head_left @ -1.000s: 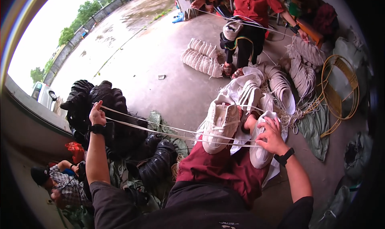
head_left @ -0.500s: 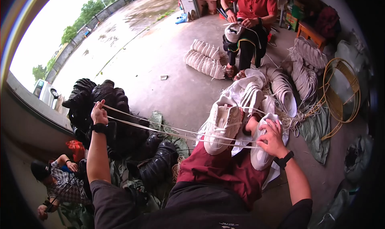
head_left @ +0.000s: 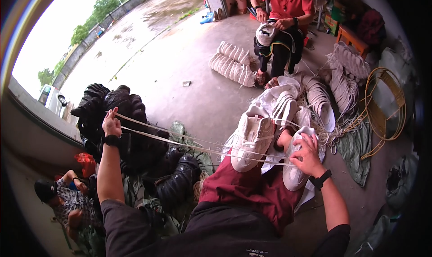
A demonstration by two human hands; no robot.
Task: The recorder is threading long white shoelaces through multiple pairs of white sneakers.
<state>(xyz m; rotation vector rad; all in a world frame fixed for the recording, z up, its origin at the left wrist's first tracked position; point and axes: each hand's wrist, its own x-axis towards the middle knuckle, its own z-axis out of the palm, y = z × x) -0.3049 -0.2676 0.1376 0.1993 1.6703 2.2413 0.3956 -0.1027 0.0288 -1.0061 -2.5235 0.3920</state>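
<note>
Out to the left, my left hand (head_left: 111,124) is closed on a long white shoelace (head_left: 189,145), which stretches taut in two strands across my lap. My right hand (head_left: 308,155) grips a white sneaker (head_left: 294,176) against my right leg, its fingers over the upper and its thumb near the lace's end of the run. Exactly how the lace meets that shoe is hidden by the hand. A second white sneaker (head_left: 251,142) rests on my left knee, toe toward me, and the strands pass over its toe.
Black shoe parts (head_left: 121,108) are heaped at left. Bundled white shoe uppers (head_left: 317,99) and loose laces lie ahead at right, beside a yellow wire frame (head_left: 384,104). A co-worker in red (head_left: 285,7) handles a white shoe; another person (head_left: 74,203) sits lower left.
The lace stays stretched between my hands, which have barely moved. The whole view has shifted slightly. At lower left, the other person's hand has moved up and inward.
</note>
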